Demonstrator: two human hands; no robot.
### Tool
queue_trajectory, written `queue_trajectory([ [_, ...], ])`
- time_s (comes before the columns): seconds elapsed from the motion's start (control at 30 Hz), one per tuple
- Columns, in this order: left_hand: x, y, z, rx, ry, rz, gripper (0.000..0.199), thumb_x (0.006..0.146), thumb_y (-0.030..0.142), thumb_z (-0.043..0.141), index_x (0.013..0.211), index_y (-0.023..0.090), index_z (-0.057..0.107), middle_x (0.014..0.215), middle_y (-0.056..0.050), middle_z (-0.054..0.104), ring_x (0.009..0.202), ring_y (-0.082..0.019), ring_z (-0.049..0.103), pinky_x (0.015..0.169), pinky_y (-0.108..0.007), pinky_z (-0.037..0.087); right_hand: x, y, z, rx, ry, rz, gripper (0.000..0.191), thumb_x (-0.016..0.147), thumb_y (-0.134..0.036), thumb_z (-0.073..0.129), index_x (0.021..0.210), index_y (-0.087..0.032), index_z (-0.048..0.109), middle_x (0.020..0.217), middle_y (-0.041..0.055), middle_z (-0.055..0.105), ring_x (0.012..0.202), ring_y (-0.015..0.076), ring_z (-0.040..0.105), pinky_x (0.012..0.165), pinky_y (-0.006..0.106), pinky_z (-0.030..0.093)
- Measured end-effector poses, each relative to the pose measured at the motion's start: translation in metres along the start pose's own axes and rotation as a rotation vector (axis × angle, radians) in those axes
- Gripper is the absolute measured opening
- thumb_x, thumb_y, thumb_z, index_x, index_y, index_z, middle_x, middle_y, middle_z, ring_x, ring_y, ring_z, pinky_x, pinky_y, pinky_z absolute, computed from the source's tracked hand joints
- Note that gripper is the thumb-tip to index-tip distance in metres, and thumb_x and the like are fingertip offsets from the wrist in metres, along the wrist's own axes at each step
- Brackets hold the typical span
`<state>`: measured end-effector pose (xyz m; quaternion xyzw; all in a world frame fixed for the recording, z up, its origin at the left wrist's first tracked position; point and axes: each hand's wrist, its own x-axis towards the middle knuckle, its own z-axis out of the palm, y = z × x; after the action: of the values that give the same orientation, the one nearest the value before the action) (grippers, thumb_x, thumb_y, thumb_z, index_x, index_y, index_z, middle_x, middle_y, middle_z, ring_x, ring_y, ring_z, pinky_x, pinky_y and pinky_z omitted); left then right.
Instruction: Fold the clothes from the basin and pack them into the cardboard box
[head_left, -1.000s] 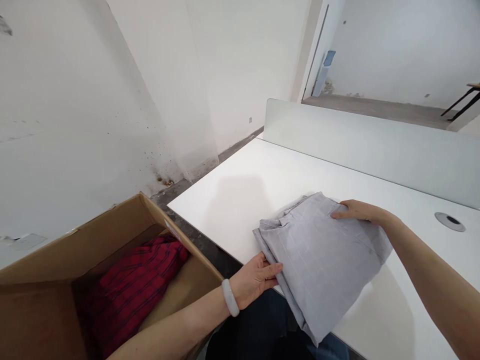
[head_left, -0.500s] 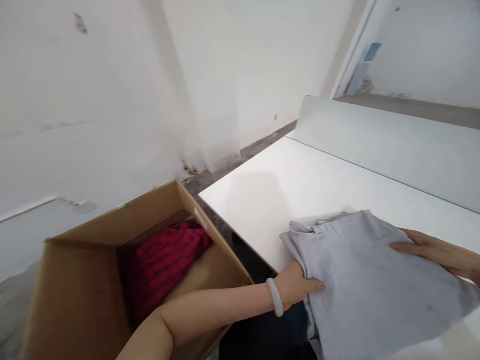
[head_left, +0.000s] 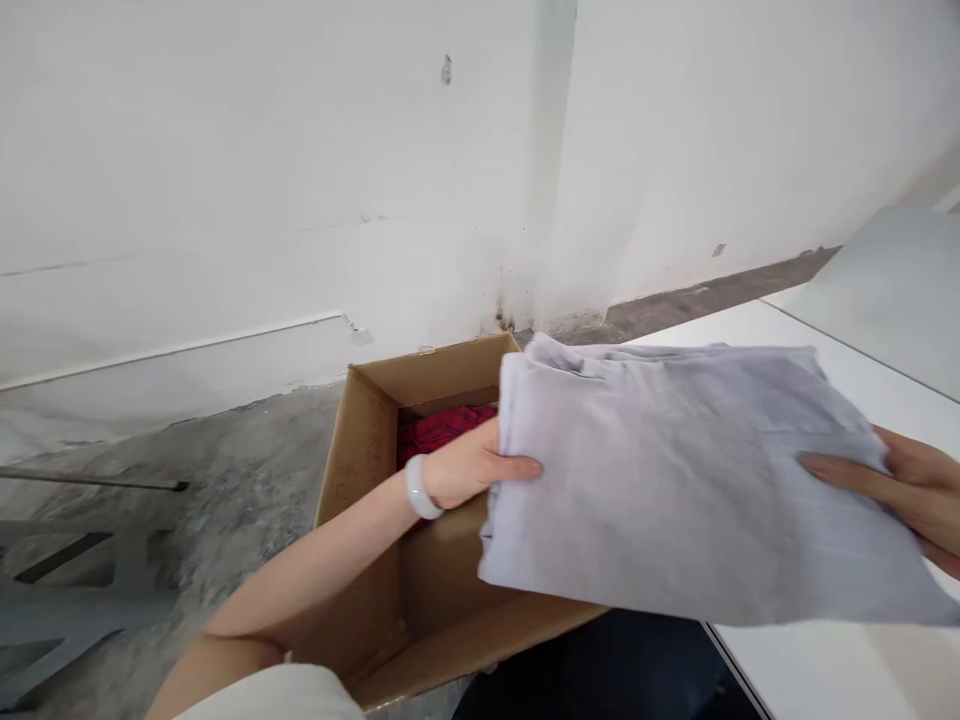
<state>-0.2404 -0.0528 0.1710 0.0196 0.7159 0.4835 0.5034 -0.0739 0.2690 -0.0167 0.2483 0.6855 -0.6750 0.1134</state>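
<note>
Evidently there is one folded grey cloth in play, held by two hands, one at each side. The left hand pinches its left edge, thumb flat on top and the other fingers hidden beneath. The right hand grips the right side in the same way, its thumb lying across the upper face and its fingers partly out of sight behind the edge. Several folded layers show along the cloth's far left corner; their exact number cannot be told. The cloth spans from over the right part of one open cardboard box to over one white table on the right; whether any of it touches the table is unclear.

Inside the box, towards its far side, lies a red cloth with dark lines, partly covered by the left hand and forearm; whether it is one piece or more cannot be told. Faint marks on the box's left inner wall are too blurred to read. One pale bracelet circles the left wrist. One pale panel stands at the far right, and one small socket sits low on the far wall. A grey metal frame stands at the near left.
</note>
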Motion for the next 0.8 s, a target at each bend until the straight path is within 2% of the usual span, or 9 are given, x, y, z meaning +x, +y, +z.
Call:
queue_trajectory([
  [0.07, -0.025, 0.005, -0.033, 0.043, 0.158, 0.028, 0.063, 0.07, 0.028, 0.076, 0.127, 0.018, 0.051, 0.124, -0.012, 0.06, 0.117, -0.033, 0.054, 0.097, -0.053, 0.044, 0.022, -0.045, 0.039, 0.235, -0.173, 0.072, 0.052, 0.073, -0.049, 0.068, 0.12, -0.03, 0.058, 0.113, 0.0108, 0.066, 0.089, 0.0312, 0.067, 0.07, 0.039, 0.059],
  [0.13, -0.044, -0.001, -0.064, 0.091, 0.313, 0.055, 0.065, 0.072, 0.027, 0.073, 0.131, 0.02, 0.046, 0.129, -0.012, 0.056, 0.122, -0.033, 0.05, 0.101, -0.052, 0.042, 0.042, -0.081, 0.082, 0.288, -0.251, 0.004, 0.052, 0.073, -0.045, 0.07, 0.121, -0.027, 0.057, 0.116, 0.009, 0.065, 0.095, 0.0297, 0.065, 0.075, 0.037, 0.058],
  [0.2, -0.058, -0.019, -0.091, 0.126, 0.44, 0.091, 0.07, 0.073, 0.026, 0.071, 0.136, 0.021, 0.04, 0.135, -0.012, 0.051, 0.126, -0.031, 0.045, 0.104, -0.051, 0.039, 0.059, -0.103, 0.127, 0.296, -0.318, -0.078, 0.049, 0.076, -0.04, 0.067, 0.121, -0.025, 0.056, 0.114, 0.0077, 0.065, 0.098, 0.0275, 0.064, 0.08, 0.037, 0.056],
  [0.3, -0.069, -0.058, -0.125, 0.161, 0.57, 0.125, 0.078, 0.072, 0.023, 0.067, 0.142, 0.018, 0.031, 0.139, -0.013, 0.046, 0.13, -0.03, 0.04, 0.106, -0.05, 0.036, 0.08, -0.11, 0.19, 0.278, -0.403, -0.103, 0.046, 0.077, -0.032, 0.062, 0.121, -0.021, 0.055, 0.109, 0.007, 0.067, 0.098, 0.0253, 0.064, 0.085, 0.038, 0.053],
  [0.4, -0.073, -0.093, -0.149, 0.217, 0.617, 0.083, 0.083, 0.069, 0.015, 0.061, 0.145, 0.014, 0.025, 0.144, -0.015, 0.04, 0.132, -0.029, 0.038, 0.107, -0.048, 0.034, 0.094, -0.104, 0.236, 0.228, -0.448, -0.082, 0.047, 0.076, -0.027, 0.057, 0.122, -0.019, 0.055, 0.106, 0.0069, 0.068, 0.095, 0.024, 0.064, 0.085, 0.038, 0.052],
  [0.47, -0.076, -0.109, -0.159, 0.246, 0.606, 0.061, 0.087, 0.069, 0.012, 0.057, 0.147, 0.015, 0.02, 0.147, -0.015, 0.037, 0.134, -0.028, 0.036, 0.108, -0.048, 0.033, 0.1, -0.101, 0.254, 0.211, -0.48, -0.068, 0.049, 0.075, -0.024, 0.054, 0.124, -0.02, 0.054, 0.105, 0.0061, 0.068, 0.092, 0.0224, 0.064, 0.084, 0.037, 0.052],
  [0.57, -0.082, -0.118, -0.17, 0.282, 0.589, 0.034, 0.09, 0.069, 0.011, 0.055, 0.149, 0.018, 0.014, 0.15, -0.012, 0.032, 0.136, -0.027, 0.032, 0.11, -0.048, 0.03, 0.107, -0.104, 0.268, 0.207, -0.51, -0.025, 0.052, 0.072, -0.02, 0.054, 0.124, -0.019, 0.054, 0.105, 0.0056, 0.068, 0.089, 0.0199, 0.063, 0.08, 0.032, 0.051],
  [0.7, -0.09, -0.117, -0.181, 0.427, 0.65, 0.0, 0.091, 0.071, 0.01, 0.052, 0.15, 0.018, 0.009, 0.153, -0.01, 0.027, 0.138, -0.026, 0.029, 0.113, -0.044, 0.026, 0.118, -0.116, 0.286, 0.204, -0.504, -0.042, 0.055, 0.068, -0.017, 0.054, 0.123, -0.017, 0.056, 0.104, 0.0059, 0.068, 0.088, 0.0182, 0.062, 0.077, 0.028, 0.05],
  [0.8, -0.091, -0.112, -0.186, 0.642, 0.74, -0.068, 0.09, 0.074, 0.012, 0.052, 0.151, 0.017, 0.006, 0.15, -0.011, 0.033, 0.136, -0.028, 0.033, 0.112, -0.044, 0.026, 0.13, -0.118, 0.305, 0.134, -0.478, -0.144, 0.056, 0.067, -0.016, 0.053, 0.123, -0.017, 0.057, 0.103, 0.0051, 0.068, 0.091, 0.0185, 0.061, 0.078, 0.027, 0.048],
])
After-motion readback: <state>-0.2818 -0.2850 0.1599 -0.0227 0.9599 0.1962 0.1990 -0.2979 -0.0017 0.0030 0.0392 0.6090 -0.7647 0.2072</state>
